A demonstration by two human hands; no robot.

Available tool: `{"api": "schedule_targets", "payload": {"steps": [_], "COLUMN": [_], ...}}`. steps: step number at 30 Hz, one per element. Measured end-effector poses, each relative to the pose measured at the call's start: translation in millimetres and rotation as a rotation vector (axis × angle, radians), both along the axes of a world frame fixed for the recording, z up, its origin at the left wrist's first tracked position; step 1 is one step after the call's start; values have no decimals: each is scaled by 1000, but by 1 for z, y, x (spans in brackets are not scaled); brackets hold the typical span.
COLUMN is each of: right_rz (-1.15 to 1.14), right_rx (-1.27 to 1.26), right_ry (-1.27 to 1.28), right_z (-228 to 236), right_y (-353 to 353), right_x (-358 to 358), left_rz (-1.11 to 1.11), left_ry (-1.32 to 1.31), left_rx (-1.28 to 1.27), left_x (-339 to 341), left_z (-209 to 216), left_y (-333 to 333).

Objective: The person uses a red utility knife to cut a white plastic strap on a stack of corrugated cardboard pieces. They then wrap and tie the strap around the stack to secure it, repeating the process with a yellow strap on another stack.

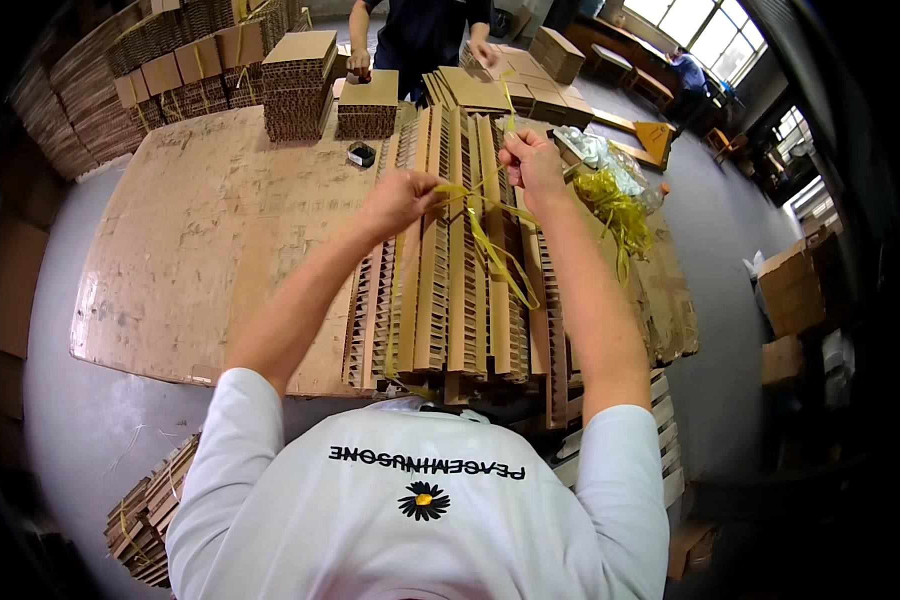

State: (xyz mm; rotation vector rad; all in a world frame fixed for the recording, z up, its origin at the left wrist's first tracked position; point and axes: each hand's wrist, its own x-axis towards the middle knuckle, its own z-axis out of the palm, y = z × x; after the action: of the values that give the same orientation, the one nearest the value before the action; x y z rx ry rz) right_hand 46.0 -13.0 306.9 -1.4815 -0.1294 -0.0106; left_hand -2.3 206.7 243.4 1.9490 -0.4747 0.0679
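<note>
Both my hands are above a bundle of long honeycomb cardboard strips [435, 290] lying lengthwise on the table. Yellow plastic strapping [492, 250] runs between my hands, with a loose loop hanging over the strips. My left hand [402, 203] pinches the strapping on the left side of the bundle. Higher and to the right, my right hand [532, 165] is closed on another part of the same strapping, and a thin end rises from it. A tangle of yellow strapping [610, 205] lies right of my right forearm.
A large worn table [200, 250] extends left. Stacks of cardboard blocks [298, 80] stand at its far edge, near a small black tape measure [361, 154]. Across the table a person [425, 40] works with cardboard. Clear plastic wrap [610, 160] lies at the right; bundled strips [150, 510] are on the floor.
</note>
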Motion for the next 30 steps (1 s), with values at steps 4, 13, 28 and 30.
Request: {"api": "schedule_targets", "payload": {"steps": [4, 13, 28, 30], "right_rz": [201, 368, -52, -163], "right_rx": [-327, -461, -32, 491], "right_ry": [-55, -102, -87, -113], "right_z": [-11, 31, 31, 85], "right_y": [-3, 7, 5, -26], "right_x": [-22, -79, -60, -29], "left_rz": [57, -304, 160, 199], "left_ry": [-12, 371, -342, -381], "left_rx": [464, -96, 172, 185], "left_x": [-2, -11, -20, -19], "left_z": [85, 140, -23, -34], "left_y": [9, 1, -58, -49]}}
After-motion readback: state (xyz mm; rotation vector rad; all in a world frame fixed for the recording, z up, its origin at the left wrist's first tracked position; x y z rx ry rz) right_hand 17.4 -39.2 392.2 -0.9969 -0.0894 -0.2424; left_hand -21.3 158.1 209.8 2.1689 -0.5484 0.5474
